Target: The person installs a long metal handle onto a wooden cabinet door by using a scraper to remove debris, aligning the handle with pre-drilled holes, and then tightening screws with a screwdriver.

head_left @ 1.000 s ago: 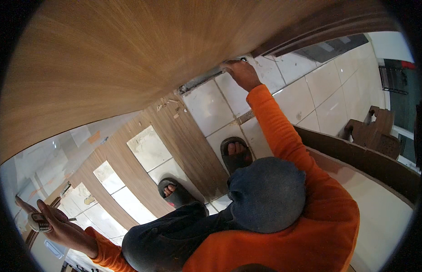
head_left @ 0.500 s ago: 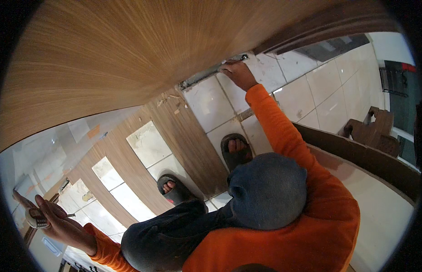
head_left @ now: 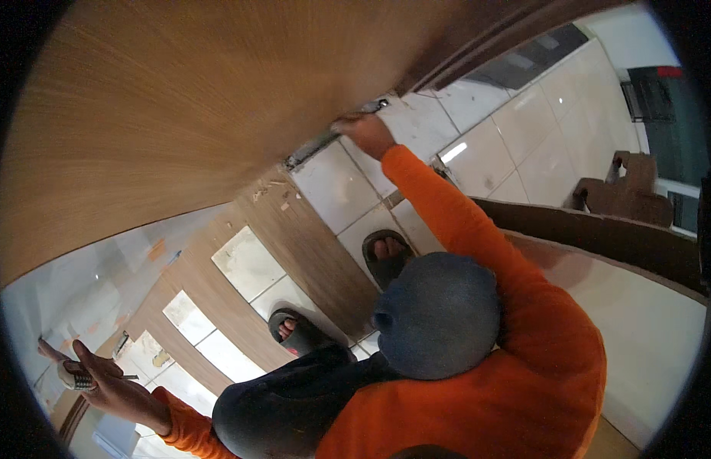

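My right hand (head_left: 365,135) is closed at the lower edge of a large wood-grain door panel (head_left: 180,115); the fingertips blur against that edge. Just beneath lies a narrow, rough slot (head_left: 310,151) in the floor, with a small shiny piece (head_left: 382,103) at its far end. At the far lower left, my left hand (head_left: 115,386) is wrapped round a screwdriver-like tool (head_left: 79,378). Its ridged, pale handle shows beside the fingers and a thin metal shaft points right. The index finger stretches out along the left side, with the thumb raised.
White floor tiles (head_left: 336,187) surround my black slippers (head_left: 386,256). A wood-grain board with rectangular openings (head_left: 294,245) lies on them, with chips (head_left: 275,191) scattered at its far end. To the right are a curved dark edge (head_left: 592,229) and a brown wooden piece (head_left: 627,191).
The view has shifted slightly. The door panel looks more blurred, and my right hand stays at its lower edge near the slot. My left hand still holds the tool.
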The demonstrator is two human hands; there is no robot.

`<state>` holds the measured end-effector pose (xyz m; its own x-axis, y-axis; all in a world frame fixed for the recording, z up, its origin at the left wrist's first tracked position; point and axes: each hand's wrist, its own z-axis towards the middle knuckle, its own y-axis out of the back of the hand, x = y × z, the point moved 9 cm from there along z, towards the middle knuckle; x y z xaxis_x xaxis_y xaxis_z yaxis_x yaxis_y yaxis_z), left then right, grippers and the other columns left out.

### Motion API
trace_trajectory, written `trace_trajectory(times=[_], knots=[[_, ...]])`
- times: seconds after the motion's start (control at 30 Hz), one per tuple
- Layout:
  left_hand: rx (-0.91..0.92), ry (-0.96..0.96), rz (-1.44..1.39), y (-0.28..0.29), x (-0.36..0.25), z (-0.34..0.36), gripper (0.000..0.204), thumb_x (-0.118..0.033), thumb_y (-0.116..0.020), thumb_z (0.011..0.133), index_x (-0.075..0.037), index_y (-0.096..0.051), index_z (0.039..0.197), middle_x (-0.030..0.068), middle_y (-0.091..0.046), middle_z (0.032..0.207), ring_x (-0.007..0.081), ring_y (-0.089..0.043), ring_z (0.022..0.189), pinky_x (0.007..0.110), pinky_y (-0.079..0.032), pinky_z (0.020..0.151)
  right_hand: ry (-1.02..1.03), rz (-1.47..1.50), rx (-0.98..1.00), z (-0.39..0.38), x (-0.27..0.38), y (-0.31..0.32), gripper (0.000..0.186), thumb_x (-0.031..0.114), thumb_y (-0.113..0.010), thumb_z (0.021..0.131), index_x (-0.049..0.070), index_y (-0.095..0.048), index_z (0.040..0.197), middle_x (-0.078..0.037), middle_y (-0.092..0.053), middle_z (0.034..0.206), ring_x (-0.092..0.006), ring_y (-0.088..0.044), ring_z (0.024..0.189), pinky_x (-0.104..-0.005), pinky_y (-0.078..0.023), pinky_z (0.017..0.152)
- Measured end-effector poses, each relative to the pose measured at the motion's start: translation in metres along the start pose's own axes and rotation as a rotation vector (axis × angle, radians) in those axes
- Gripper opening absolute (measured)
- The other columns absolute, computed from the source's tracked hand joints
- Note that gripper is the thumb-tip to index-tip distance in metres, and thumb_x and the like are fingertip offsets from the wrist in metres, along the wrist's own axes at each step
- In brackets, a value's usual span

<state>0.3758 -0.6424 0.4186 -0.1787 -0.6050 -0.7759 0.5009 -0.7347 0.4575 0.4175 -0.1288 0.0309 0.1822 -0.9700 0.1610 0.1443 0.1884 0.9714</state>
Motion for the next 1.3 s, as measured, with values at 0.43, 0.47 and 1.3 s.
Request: trace_trajectory(times=[0.43,0.47,1.3], knots=[[0.073,0.071,-0.011,-0.005,0.001,0.001,0.055,-0.016,-0.062,0.095,-0.008,-0.043,0.146,-0.0082,-0.028,0.066,0.0029,-0.025,0.057,0.022,-0.019,0.052,-0.475,0.545,0.016,-0.03,-0.077,0.022,0.023,0.02,-0.066,0.089,0.008,-0.07,0.108,-0.019,-0.069,0.097,-0.0367,-0.066,0.088,-0.0436,-0.052,0.078],[0.062,0.062,-0.004,-0.004,0.002,-0.001,0.055,-0.016,-0.062,0.095,-0.007,-0.043,0.146,-0.0084,-0.029,0.066,0.0027,-0.025,0.056,0.022,-0.018,0.052,-0.434,0.549,0.029,-0.027,-0.072,0.022,0.023,0.02,-0.065,0.089,0.007,-0.07,0.107,-0.02,-0.069,0.098,-0.0373,-0.065,0.09,-0.0436,-0.051,0.08],[-0.141,-0.016,-0.195,0.051,0.016,0.033,0.061,-0.01,-0.069,0.089,0.001,-0.043,0.143,0.0018,-0.063,0.102,0.0013,-0.03,0.05,0.02,-0.025,0.045,-0.2,0.191,0.05,0.0,-0.028,0.014,0.027,0.02,-0.063,0.089,0.003,-0.068,0.109,-0.018,-0.068,0.111,-0.0386,-0.062,0.103,-0.0415,-0.045,0.096]])
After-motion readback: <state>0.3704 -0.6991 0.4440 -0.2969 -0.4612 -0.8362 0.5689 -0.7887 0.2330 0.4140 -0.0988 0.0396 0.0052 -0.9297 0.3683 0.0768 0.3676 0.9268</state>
